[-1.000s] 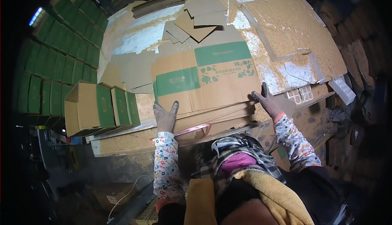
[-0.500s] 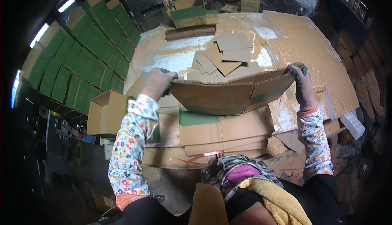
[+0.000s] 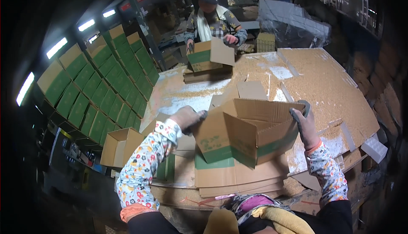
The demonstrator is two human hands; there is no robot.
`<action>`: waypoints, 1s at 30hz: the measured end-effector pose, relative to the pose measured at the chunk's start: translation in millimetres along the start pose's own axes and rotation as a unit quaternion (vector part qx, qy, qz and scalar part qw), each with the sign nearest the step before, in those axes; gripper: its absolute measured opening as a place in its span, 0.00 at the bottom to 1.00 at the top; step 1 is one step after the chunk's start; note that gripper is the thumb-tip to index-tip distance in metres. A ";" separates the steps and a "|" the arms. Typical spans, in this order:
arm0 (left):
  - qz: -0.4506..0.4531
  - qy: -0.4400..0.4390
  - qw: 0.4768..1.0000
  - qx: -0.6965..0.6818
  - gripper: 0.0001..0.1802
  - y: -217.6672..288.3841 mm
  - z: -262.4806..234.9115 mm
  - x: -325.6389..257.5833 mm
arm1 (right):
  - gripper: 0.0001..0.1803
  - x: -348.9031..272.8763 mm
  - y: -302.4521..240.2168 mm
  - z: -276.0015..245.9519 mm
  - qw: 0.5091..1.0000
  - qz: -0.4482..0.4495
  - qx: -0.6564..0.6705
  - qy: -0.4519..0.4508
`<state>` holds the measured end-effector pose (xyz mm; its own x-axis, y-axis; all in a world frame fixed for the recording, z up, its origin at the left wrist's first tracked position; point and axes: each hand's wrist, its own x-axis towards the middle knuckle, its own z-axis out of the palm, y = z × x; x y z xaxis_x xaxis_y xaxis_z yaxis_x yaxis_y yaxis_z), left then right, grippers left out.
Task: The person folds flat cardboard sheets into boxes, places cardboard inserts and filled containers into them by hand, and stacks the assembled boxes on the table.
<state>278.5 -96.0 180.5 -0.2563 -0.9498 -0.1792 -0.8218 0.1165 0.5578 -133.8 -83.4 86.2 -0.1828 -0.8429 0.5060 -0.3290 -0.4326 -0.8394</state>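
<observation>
Mid-step: opening a flat carton (image 3: 246, 134) into box shape, held up off the bench (image 3: 323, 85), above the stack of flat cartons (image 3: 231, 176) near the body. Brown cardboard with green band, already squared into a tube, top flaps up, bottom apparently not closed (underside hard to see).

Left hand (image 3: 187, 117): gloved, grip clenched on the carton's upper left corner, forearm in floral sleeve raised diagonally from lower left. Right hand (image 3: 304, 125): gloved, grip clamped on the right wall, fingers over the top edge, forearm rising steeply from lower right. Both arms raised, elbows bent, spread wide to either side of the box.

Next move, judged: needs squaring the walls fully, then folding bottom flaps in, one hand steadying while the other presses.

Across the bench, another person (image 3: 212, 23) handling a similar carton (image 3: 210, 55). Finished boxes stacked in a wall (image 3: 102, 77) at left; one open box (image 3: 121, 147) below it.
</observation>
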 end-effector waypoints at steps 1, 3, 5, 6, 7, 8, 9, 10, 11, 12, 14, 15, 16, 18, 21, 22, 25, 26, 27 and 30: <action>-0.162 -0.063 0.985 -0.008 0.30 41.4 0.4 -0.1 | 0.22 4.1 4.6 -5.3 0.996 0.082 0.047 0.004; 0.132 -0.093 0.951 0.263 0.30 69.4 30.7 -22.3 | 0.18 15.8 33.8 -36.1 0.970 0.173 0.171 -0.025; 0.198 -0.187 0.909 0.316 0.27 109.4 59.2 -41.1 | 0.17 17.3 28.1 -29.8 0.967 0.187 0.155 -0.081; 0.233 -0.124 0.915 0.306 0.22 95.9 92.4 -30.7 | 0.16 15.0 8.8 -6.5 0.970 0.191 0.143 -0.047; 0.235 -0.128 0.913 0.309 0.22 100.7 108.7 -21.6 | 0.21 15.9 7.9 -1.4 0.984 0.138 0.061 -0.092; 0.247 -0.068 0.920 0.297 0.19 104.3 124.2 -16.7 | 0.23 8.2 -12.1 22.9 0.993 0.109 0.024 -0.045; 0.261 -0.002 0.923 0.283 0.16 108.1 129.9 -18.6 | 0.26 2.6 -33.5 41.6 0.997 0.076 -0.017 0.003; 0.327 0.017 0.898 0.293 0.14 118.0 128.5 -19.7 | 0.27 7.0 22.5 34.9 0.971 -0.117 -0.206 0.031; 0.396 0.034 0.870 0.292 0.12 119.8 124.0 -14.0 | 0.29 9.7 81.7 28.6 0.871 -0.293 -0.393 0.047; 0.355 -0.022 0.887 0.296 0.15 109.9 114.4 -14.0 | 0.22 7.1 15.0 36.4 0.999 -0.029 -0.002 -0.024; 0.166 -0.154 0.948 0.225 0.26 121.0 83.8 -18.0 | 0.19 29.9 23.7 -9.9 0.985 0.070 -0.030 -0.157; 0.197 -0.150 0.936 0.250 0.24 85.9 84.4 -4.2 | 0.17 48.4 29.1 -35.0 0.942 0.155 -0.052 -0.293; 0.116 -0.170 0.945 0.253 0.17 96.8 55.9 -12.1 | 0.15 63.2 33.2 -59.3 0.919 0.179 -0.058 -0.347; 0.341 -0.091 0.844 0.403 0.10 53.0 26.4 -9.1 | 0.14 89.0 41.2 -74.7 0.869 0.088 -0.125 -0.470; 0.078 -0.053 0.959 0.266 0.23 65.1 70.0 7.2 | 0.16 98.4 27.8 -14.5 0.911 0.190 -0.053 -0.362; 0.075 -0.043 0.966 0.243 0.24 109.1 84.3 8.9 | 0.21 105.4 70.6 -6.0 0.942 0.159 -0.105 -0.278; 0.043 -0.066 0.932 0.354 0.26 112.4 106.1 22.6 | 0.46 79.7 64.5 86.5 0.958 0.044 -0.278 -0.060; 0.049 -0.057 0.933 0.353 0.26 116.9 101.5 27.4 | 0.61 82.7 82.7 80.3 0.981 0.012 -0.185 -0.062; 0.069 -0.131 0.940 0.308 0.29 110.7 97.5 29.5 | 0.61 78.1 74.2 74.4 0.980 0.011 -0.185 -0.068; 0.331 -0.223 0.889 0.225 0.43 36.9 127.9 31.8 | 0.61 39.3 18.2 58.4 0.969 0.102 -0.182 -0.133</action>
<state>174.9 -84.8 91.8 -0.8536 -0.4315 -0.2919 -0.5099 0.8068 0.2985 -92.9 -143.0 79.2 -0.0482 -0.9726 0.2273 -0.6246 -0.1482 -0.7668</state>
